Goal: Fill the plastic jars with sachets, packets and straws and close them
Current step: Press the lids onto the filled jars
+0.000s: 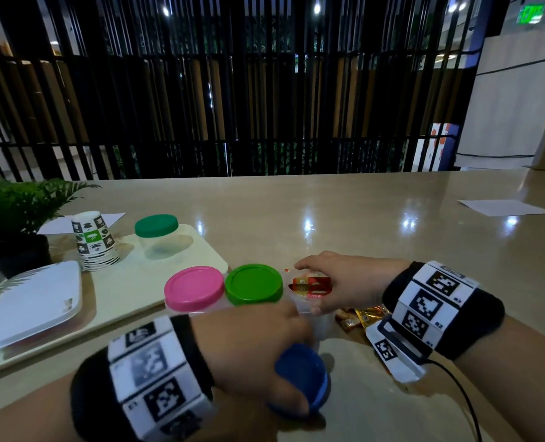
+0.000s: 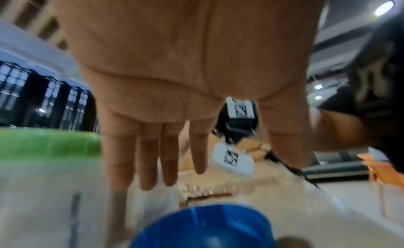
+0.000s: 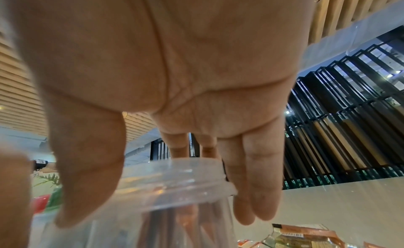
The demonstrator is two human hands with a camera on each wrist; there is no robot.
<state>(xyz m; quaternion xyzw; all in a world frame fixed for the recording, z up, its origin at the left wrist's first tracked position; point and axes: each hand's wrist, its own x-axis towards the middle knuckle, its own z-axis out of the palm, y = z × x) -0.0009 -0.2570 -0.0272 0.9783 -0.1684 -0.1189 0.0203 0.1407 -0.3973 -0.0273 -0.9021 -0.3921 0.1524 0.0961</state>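
Note:
My right hand (image 1: 341,282) straddles the mouth of an open clear jar (image 3: 174,191), thumb on one side of the rim and fingers on the other. Red and gold sachets (image 1: 309,283) stand upright inside it. My left hand (image 1: 264,346) hovers low in front of that jar, blurred, with its fingers (image 2: 153,156) straight. The blue lid (image 1: 303,378) sits just under its palm, hollow side up, also seen as the blue lid (image 2: 203,231). Whether the left hand touches it is unclear. Two closed jars, one with a pink lid (image 1: 194,287) and one with a green lid (image 1: 253,283), stand beside the open jar.
Loose brown and gold packets (image 1: 360,317) lie on the table under my right wrist. A cream tray (image 1: 201,250) at left bears a dark-green-lidded jar (image 1: 156,231), stacked paper cups (image 1: 95,240) and a white plate (image 1: 35,301). A potted plant (image 1: 9,218) stands far left.

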